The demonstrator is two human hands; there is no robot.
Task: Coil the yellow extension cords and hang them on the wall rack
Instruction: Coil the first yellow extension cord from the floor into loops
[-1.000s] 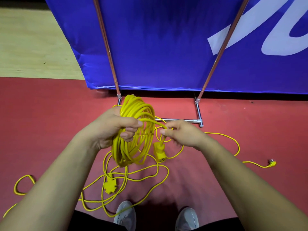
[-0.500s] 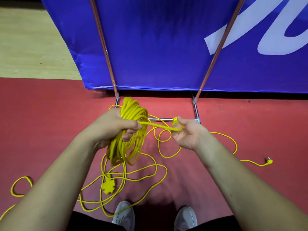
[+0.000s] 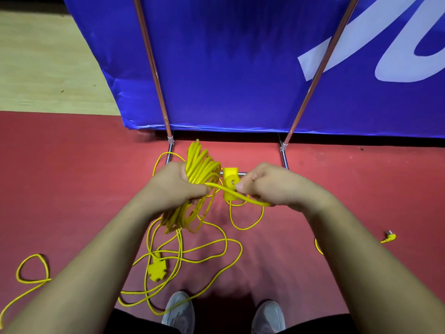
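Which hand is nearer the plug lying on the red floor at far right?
Right. The right hand pinches cord up and left of the plug; the left hand, gripping the coil, is farther left beyond it.

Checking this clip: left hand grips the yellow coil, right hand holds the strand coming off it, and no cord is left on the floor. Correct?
Not quite: the head view shows loose cord lying in loops on the red floor. The rest stands: the left hand grips the coil and the right hand holds the strand coming off it.
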